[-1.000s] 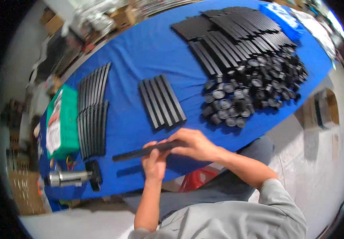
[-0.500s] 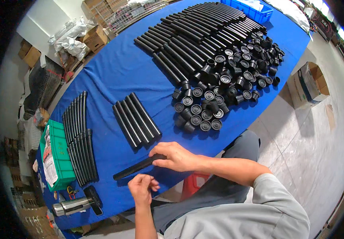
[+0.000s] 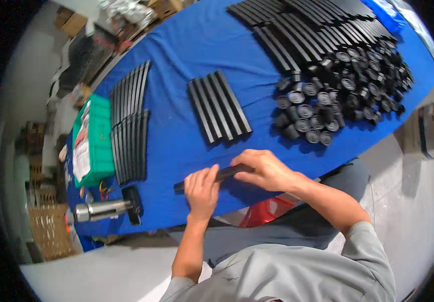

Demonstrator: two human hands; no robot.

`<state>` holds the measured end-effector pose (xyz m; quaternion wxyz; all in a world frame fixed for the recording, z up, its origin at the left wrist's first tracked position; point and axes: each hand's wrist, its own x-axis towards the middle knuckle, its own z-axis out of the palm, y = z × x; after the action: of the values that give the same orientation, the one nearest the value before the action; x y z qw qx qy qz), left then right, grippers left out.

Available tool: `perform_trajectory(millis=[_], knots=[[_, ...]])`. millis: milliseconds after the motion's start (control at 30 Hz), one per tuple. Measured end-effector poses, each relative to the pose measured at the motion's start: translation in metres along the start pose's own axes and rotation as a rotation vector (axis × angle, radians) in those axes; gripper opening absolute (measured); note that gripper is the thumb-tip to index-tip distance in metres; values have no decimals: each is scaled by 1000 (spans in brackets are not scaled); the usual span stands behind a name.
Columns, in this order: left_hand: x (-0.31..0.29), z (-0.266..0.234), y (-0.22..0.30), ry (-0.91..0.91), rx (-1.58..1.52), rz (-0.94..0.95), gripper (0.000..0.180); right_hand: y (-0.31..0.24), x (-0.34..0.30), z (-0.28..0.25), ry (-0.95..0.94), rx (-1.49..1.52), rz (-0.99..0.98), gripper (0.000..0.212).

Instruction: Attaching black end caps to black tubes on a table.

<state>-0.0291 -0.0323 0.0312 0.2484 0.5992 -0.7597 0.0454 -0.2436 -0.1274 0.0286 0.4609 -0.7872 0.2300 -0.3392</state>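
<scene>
A black tube (image 3: 226,172) lies level near the front edge of the blue-covered table, held in both my hands. My left hand (image 3: 202,192) wraps round its middle, fingers over the top, and the tube's left end sticks out past it. Closed around the right end is my right hand (image 3: 263,170), which hides that end. Just beyond my hands, several loose black tubes (image 3: 219,106) lie side by side. To the far right spreads a heap of black round caps (image 3: 322,98).
Left of me stand two rows of black tubes (image 3: 129,146), a green crate (image 3: 105,146) with paper in it, and a steel flask (image 3: 101,210) beside a black object (image 3: 133,205). More tubes (image 3: 297,38) are piled at the back right. A red stool (image 3: 267,211) shows under the table edge.
My left hand has opened out from its curl and taken hold of the tube. My right hand keeps its grip. The whole view has shifted, so the table's contents appear higher and further right.
</scene>
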Motion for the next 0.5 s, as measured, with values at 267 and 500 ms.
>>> perform_trajectory(millis=[267,500], knots=[[-2,-4,-4,3,-13,-23,45,-10,5,-2,-96,-2,76,28],[-1,-1,-3,5,-14,-68,45,-12,4,5,-9,25,144,30]])
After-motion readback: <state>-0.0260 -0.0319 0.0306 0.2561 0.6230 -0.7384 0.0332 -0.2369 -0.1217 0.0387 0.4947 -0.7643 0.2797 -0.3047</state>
